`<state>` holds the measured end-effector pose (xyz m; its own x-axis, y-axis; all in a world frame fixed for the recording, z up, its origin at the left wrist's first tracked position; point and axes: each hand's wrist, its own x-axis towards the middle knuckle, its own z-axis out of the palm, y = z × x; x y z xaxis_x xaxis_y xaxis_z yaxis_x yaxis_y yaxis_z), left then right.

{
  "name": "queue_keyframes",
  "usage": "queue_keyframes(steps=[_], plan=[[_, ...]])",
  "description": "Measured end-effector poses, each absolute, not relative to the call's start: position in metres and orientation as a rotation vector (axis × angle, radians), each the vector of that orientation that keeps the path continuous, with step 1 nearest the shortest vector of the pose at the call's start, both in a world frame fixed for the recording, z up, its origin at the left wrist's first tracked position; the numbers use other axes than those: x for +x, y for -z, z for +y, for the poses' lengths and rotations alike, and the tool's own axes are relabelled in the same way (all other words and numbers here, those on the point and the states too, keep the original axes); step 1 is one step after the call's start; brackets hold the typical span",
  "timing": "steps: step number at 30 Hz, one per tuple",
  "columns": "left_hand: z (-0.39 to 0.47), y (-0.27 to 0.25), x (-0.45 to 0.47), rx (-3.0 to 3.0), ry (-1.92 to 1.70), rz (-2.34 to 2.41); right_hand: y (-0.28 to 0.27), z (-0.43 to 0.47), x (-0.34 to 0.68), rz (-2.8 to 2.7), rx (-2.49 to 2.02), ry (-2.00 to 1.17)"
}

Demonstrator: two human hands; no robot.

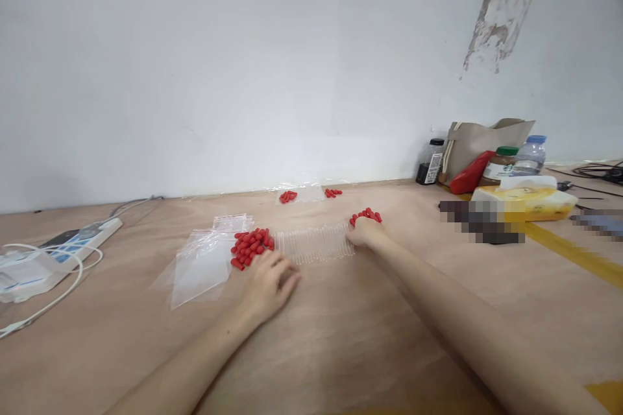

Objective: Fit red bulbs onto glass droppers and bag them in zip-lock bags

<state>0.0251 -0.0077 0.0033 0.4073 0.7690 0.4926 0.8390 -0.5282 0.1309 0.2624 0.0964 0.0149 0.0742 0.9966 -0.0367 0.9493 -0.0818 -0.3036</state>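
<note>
A row of thin clear tubes (pixel 314 244) lies side by side on the table. My left hand (pixel 268 280) rests just in front of its left end, fingers loosely bent and thumb apart, holding nothing that I can see. Beside those fingers is a large pile of small red rubber caps (pixel 249 246). At the right end of the row, my right hand (pixel 367 232) has its fingers drawn together against the last tubes; what is in them, if anything, is hidden. Right behind it sits a smaller heap of red caps (pixel 368 214).
Clear zip bags (pixel 202 270) lie left of the large pile. Near the wall, more red caps (pixel 288 196) lie on or by clear plastic (pixel 309 193). A power strip (pixel 92 243) with cables is at left. Bottles, a bag (pixel 479 149) and a tissue pack (pixel 540 204) stand right.
</note>
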Motion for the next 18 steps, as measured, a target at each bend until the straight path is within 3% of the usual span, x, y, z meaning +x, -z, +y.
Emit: queue_keyframes(steps=[4, 11, 18], plan=[[0.001, -0.014, -0.002, -2.102, 0.506, -1.63, -0.014, 0.099, 0.261, -1.976, -2.133, -0.364], [0.008, -0.007, -0.009, -1.996, 0.303, -1.68, -0.027, 0.084, 0.269, -2.02, -1.964, -0.377], [-0.009, -0.018, 0.008, -2.111, 0.405, -1.587, -0.015, 0.033, 0.289, -2.098, -1.381, -0.322]])
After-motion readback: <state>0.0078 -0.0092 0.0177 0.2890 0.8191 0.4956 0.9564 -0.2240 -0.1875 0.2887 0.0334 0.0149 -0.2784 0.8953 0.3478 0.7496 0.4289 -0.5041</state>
